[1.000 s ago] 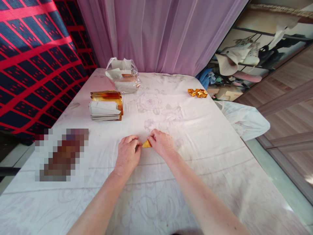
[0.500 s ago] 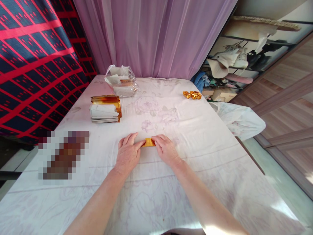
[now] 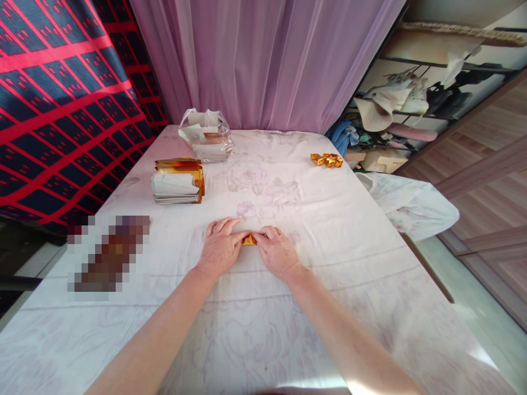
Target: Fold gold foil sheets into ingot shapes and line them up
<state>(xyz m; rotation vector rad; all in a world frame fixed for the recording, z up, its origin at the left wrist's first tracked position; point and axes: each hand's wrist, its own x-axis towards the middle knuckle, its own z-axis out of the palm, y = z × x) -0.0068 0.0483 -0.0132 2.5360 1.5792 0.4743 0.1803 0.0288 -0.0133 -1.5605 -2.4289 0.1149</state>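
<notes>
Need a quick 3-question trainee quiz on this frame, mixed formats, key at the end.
1. True or false: both hands press the gold paper piece on the table.
2. Where is the stack of gold sheets? A) by the left hand B) far left of the cloth C) under the right hand
3. Fill in: the plastic bag lies near the purple ____.

Key: 1 true; 2 B; 3 curtain.

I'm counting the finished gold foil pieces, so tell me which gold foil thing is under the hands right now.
The small gold piece pinned between the left hand and right hand; the folded gold pieces lie far right, the gold stack far left.
</notes>
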